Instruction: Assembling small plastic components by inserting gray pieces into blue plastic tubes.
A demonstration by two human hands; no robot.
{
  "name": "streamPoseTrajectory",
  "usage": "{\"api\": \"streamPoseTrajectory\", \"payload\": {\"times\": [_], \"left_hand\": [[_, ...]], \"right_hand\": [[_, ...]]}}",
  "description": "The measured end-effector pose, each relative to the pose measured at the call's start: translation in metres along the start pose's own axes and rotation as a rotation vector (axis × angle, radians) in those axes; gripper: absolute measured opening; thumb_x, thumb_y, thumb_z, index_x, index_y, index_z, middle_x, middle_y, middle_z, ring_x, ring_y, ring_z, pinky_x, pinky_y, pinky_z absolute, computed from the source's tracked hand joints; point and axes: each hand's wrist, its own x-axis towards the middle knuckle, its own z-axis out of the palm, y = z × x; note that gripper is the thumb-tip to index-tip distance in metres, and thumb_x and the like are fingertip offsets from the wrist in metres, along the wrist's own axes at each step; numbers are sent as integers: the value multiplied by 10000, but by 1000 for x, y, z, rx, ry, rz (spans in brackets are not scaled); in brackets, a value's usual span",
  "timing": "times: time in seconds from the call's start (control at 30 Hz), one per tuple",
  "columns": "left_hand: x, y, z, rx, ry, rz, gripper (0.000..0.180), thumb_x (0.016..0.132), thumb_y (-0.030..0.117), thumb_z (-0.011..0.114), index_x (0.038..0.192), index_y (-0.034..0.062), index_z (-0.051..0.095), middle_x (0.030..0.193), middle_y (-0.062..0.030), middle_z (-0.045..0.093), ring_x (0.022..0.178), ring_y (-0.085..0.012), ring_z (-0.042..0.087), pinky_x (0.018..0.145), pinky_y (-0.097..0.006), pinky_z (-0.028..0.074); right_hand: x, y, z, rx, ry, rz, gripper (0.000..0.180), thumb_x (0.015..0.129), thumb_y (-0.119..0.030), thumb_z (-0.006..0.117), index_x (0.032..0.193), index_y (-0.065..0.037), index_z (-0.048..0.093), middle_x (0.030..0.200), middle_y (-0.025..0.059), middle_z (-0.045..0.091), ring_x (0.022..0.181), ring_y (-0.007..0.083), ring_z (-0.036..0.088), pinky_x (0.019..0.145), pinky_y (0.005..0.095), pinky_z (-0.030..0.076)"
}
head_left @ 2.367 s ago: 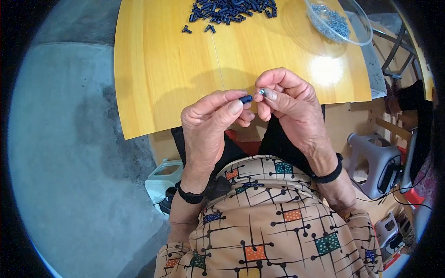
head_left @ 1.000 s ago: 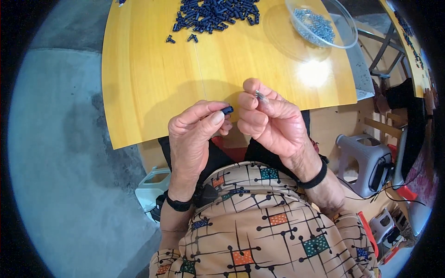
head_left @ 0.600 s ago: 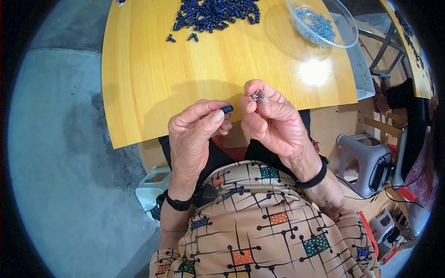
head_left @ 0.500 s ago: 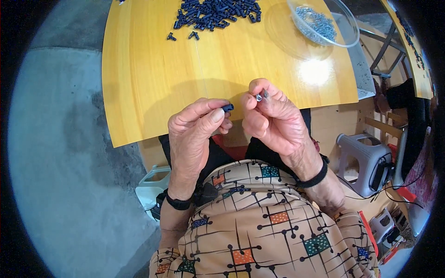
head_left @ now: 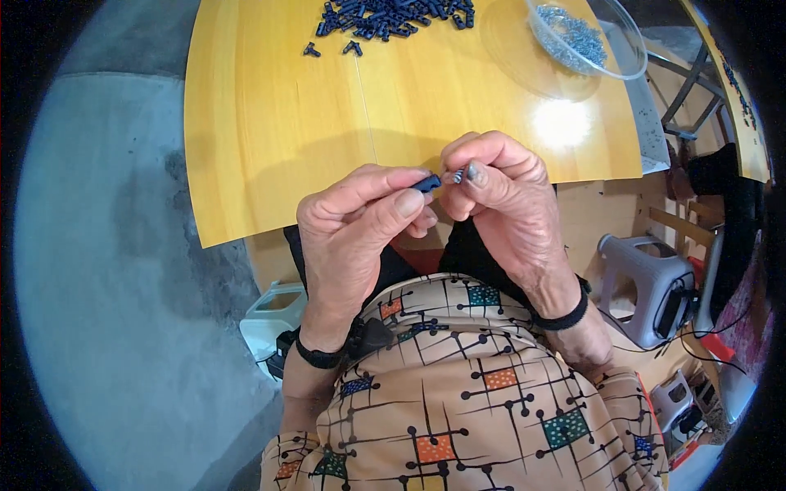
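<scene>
My left hand (head_left: pixel 352 217) pinches a small dark blue plastic piece (head_left: pixel 426 184), tube-like, between thumb and fingertips. Close to its right end, my right hand (head_left: pixel 506 192) grips a small silvery screw (head_left: pixel 458 175) between thumb and forefinger. The screw and the plastic piece are almost touching; whether they meet I cannot tell. Both hands are just above the near edge of the yellow wooden table (head_left: pixel 270 123). At the far side lies a heap of similar dark plastic pieces (head_left: pixel 393 16). A clear plastic bowl (head_left: pixel 626 72) holds many small silvery screws (head_left: pixel 569 37).
Two dark pieces (head_left: pixel 352 48) lie apart from the heap, nearer me. A pale stool (head_left: pixel 274 315) stands at my left, a grey stool (head_left: pixel 647 286) at my right. Another table (head_left: pixel 737 90) with small dark parts is at the far right.
My hands have come closer together, bringing the plastic piece and the screw nearly end to end. More of the plastic piece now shows past my left fingertips. The view has shifted slightly.
</scene>
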Motion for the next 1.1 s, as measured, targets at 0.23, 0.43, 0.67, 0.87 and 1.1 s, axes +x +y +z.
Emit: {"api": "streamPoseTrajectory", "payload": {"times": [0.23,0.43,0.67,0.87,1.1], "left_hand": [[0,-1,4,38,27,-45,208,797,37,646,984,-52,634,806,-132,649,632,-184,621,545,-263,505],[-1,1,4,79,41,-31,200,801,31,640,979,-58,636,805,-136,649,626,-186,623,543,-268,507],[-1,-3,3,139,22,-19,202,818,60,637,980,-60,633,806,-136,653,624,-189,625,552,-267,511],[-3,-5,7,-47,61,-100,176,848,71,624,954,-69,642,767,-125,649,655,-153,625,606,-235,519],[0,-9,5,-302,4,-280,216,858,114,620,1002,-47,621,824,-125,653,690,-173,632,585,-254,523]], "right_hand": [[0,1,-3,-267,45,-110,117,813,-80,665,903,-6,668,777,22,636,640,59,531,586,188,443],[-2,-1,0,-419,54,-148,91,799,-38,667,886,-14,676,784,28,637,689,69,560,612,192,454],[-2,-1,-2,-643,64,-285,89,774,-15,680,860,7,675,821,54,632,743,95,588,665,206,472],[-5,4,-2,-599,86,-317,83,768,-15,683,850,1,680,813,50,630,745,100,589,668,214,472],[-2,-1,-7,-884,29,-519,99,752,-7,683,852,-10,687,818,66,630,745,118,588,660,224,473]]}}
